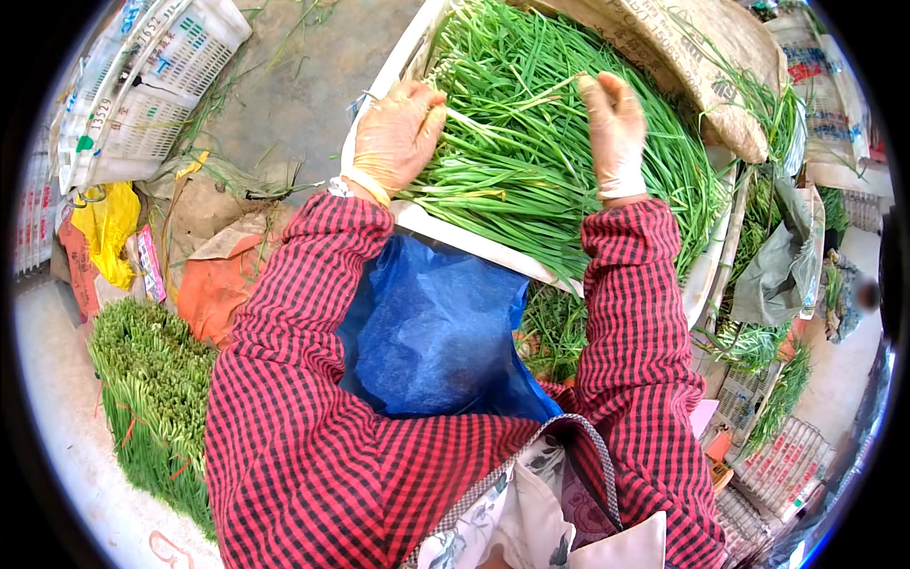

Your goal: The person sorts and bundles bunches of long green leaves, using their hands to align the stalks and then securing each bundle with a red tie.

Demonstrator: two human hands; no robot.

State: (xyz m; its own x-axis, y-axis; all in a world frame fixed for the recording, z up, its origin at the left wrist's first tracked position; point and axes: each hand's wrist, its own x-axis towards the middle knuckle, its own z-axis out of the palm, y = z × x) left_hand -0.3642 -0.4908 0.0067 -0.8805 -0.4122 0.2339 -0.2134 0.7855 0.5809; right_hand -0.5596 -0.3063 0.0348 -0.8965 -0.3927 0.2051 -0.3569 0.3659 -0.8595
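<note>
In thin, pale, see-through gloves, both hands are over a white plastic crate (490, 247) heaped with long green leafy stalks, likely Chinese chives (526, 163). My left hand (399, 135) is at the crate's left rim, fingers curled beside the pale stem ends; whether it grips any stalks is hidden. My right hand (616, 131) is raised over the middle of the heap. A yellowish stalk (551, 94) reaches to its thumb and fingertips, which look closed on it. A blue plastic sheet (437, 327) lies below the crate's near rim, between the two checked sleeves.
Tied bundles of chives (153, 384) stand at the lower left. White plastic baskets (153, 85) are at the upper left, above a yellow bag (106, 231) and orange sacking (217, 295). A brown printed sack (682, 57) overhangs the crate's far side. More baskets (782, 462) lie lower right.
</note>
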